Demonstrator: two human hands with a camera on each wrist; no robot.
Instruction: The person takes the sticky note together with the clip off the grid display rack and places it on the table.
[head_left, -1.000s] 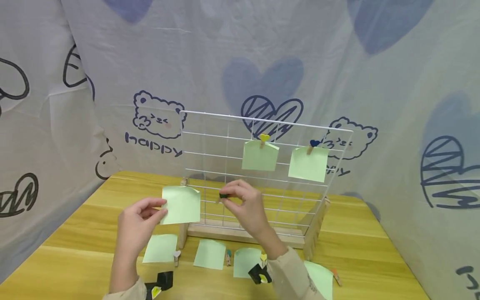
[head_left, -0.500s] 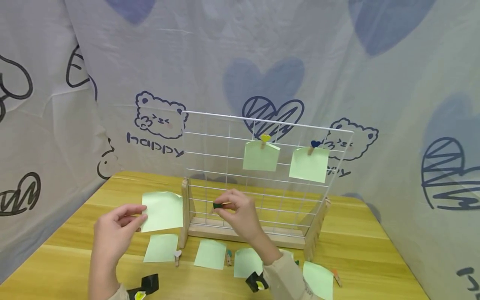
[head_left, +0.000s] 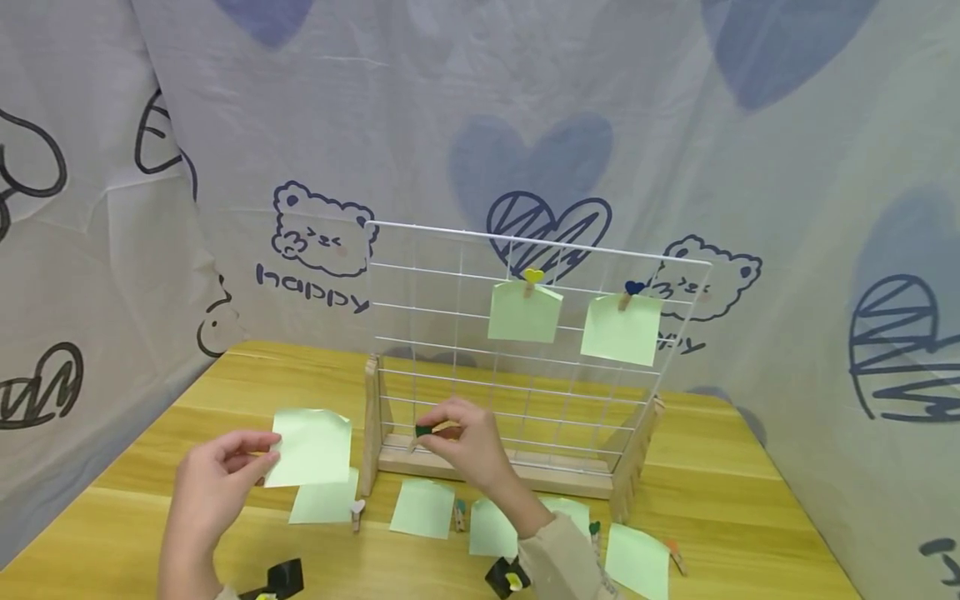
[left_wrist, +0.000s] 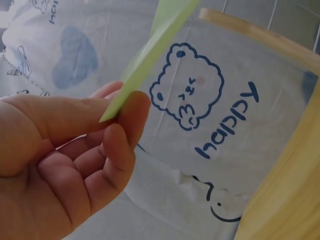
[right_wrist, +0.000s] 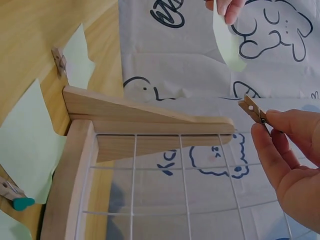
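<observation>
Note [head_left: 313,447] left of the rack [head_left: 555,477], clip [head_left: 423,431] before its lower left.
Nearest me, loose notes [head_left: 422,508] before the rack. Left hand [head_left: 213,471] pinches the note's edge away from the rack; right hand [head_left: 467,443], nearer the rack, pinches the clip, wooden end slanting down towards the note, the two apart. Against a second ago: both hands lower, note shifted left, off the rack's foot.

Pale green square note [head_left: 313,450], slightly bent along the top, held by one edge in my left hand [head_left: 217,479], small wooden clip [right_wrist: 256,111] (dark green head, seemingly a heart), tilted, pinched in my right hand [head_left: 465,442].
</observation>
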